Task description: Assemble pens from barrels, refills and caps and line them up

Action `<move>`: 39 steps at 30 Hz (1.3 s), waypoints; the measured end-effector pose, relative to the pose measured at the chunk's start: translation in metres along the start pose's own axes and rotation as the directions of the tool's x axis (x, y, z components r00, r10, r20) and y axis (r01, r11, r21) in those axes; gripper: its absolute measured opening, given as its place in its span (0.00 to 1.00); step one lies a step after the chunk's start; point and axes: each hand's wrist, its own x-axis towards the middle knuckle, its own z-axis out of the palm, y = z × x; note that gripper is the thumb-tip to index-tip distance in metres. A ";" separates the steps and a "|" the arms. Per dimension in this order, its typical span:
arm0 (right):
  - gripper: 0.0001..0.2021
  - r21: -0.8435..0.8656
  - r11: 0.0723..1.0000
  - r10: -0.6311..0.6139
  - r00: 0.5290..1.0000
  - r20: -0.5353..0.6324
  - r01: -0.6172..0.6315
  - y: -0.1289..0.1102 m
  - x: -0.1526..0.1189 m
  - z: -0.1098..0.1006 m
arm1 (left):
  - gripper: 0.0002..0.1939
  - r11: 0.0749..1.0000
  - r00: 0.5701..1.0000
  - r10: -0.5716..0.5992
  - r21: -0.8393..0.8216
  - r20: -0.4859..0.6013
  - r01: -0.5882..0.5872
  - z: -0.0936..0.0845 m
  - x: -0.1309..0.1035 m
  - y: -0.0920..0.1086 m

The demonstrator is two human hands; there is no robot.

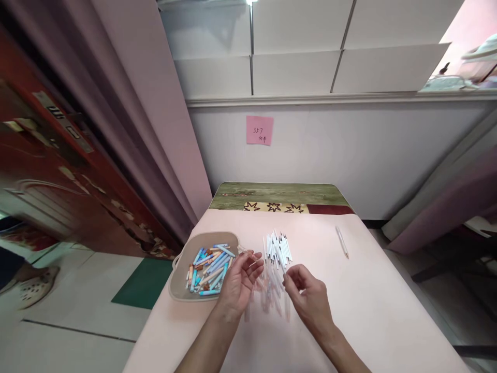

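Note:
My left hand (pixel 243 280) is palm up with its fingers curled, pinching what looks like a clear pen barrel (pixel 248 253), faint against the pink cover. Thumb and forefinger of my right hand (pixel 308 292) are closed on a thin white pen refill (pixel 280 259) that slants up and away. Beyond the hands lies a bunch of white pen refills (pixel 286 247) with dark ends. Several clear pen barrels (pixel 275 300) lie between my wrists, partly blurred. One pen (pixel 342 242), clear with a coppery tip, rests apart on the right.
A beige basket (pixel 176 285) full of blue, orange and cream pen parts (pixel 213 267) stands left of my hands. The table (pixel 368 311) has a pale pink cover. A pink note (pixel 260 130) sticks to the wall behind. At far left, a person's foot in a clog (pixel 37 290) shows.

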 end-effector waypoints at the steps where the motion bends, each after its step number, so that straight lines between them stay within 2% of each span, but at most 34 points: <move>1: 0.09 0.014 1.000 -0.017 1.000 0.005 0.017 -0.004 -0.006 -0.002 | 0.05 0.999 1.000 -0.004 -0.035 -0.016 0.003 0.002 0.001 -0.002; 4: 0.09 -0.024 0.998 -0.065 0.998 0.005 0.065 -0.013 -0.014 -0.004 | 0.04 0.996 0.998 -0.029 -0.087 -0.050 0.025 0.006 0.000 -0.007; 8: 0.08 -0.136 0.987 -0.090 0.996 0.012 0.091 -0.017 -0.010 -0.002 | 0.02 0.994 0.998 -0.023 -0.105 -0.058 0.017 0.007 -0.005 -0.008; 13: 0.08 -0.147 0.983 -0.105 0.993 0.062 0.113 -0.017 -0.008 -0.002 | 0.03 0.997 0.998 0.055 -0.058 -0.038 -0.057 0.005 -0.008 -0.007; 19: 0.08 -0.216 0.966 -0.144 0.990 -0.003 0.140 -0.017 -0.007 -0.008 | 0.11 0.992 0.994 0.108 0.058 0.032 -0.110 0.001 -0.013 -0.018; 23: 0.09 -0.166 0.973 -0.168 0.986 -0.026 0.161 -0.021 -0.005 -0.005 | 0.13 0.997 0.998 0.064 0.047 0.029 -0.066 -0.001 -0.018 -0.031; 27: 0.09 -0.018 0.988 -0.156 0.988 0.003 0.157 -0.024 -0.001 0.001 | 0.05 0.999 0.999 -0.036 0.002 0.015 0.036 -0.002 -0.022 -0.035; 29: 0.14 0.093 0.992 -0.086 0.996 0.001 0.086 -0.017 0.008 -0.003 | 0.02 0.998 0.997 -0.065 -0.029 -0.030 0.064 -0.003 -0.021 -0.029; 31: 0.16 0.145 0.989 0.032 0.999 -0.034 -0.027 -0.001 0.021 -0.012 | 0.03 0.996 0.995 -0.062 -0.066 -0.083 0.057 -0.004 -0.020 -0.017; 33: 0.15 0.043 0.990 0.140 0.988 -0.061 -0.137 0.020 0.035 -0.022 | 0.06 0.994 0.992 -0.017 -0.111 -0.123 0.004 -0.005 -0.018 -0.001; 35: 0.11 -0.207 0.954 0.209 0.977 -0.049 -0.215 0.040 0.044 -0.029 | 0.08 0.987 0.988 0.036 -0.151 -0.149 -0.059 -0.006 -0.016 0.014; 37: 0.09 -0.378 0.895 0.256 0.967 0.001 -0.237 0.053 0.044 -0.028 | 0.09 0.979 0.982 0.074 -0.176 -0.171 -0.105 -0.006 -0.015 0.026; 39: 0.08 -0.437 0.871 0.283 0.956 0.075 -0.224 0.058 0.038 -0.020 | 0.10 0.975 0.977 0.092 -0.182 -0.194 -0.128 -0.007 -0.014 0.031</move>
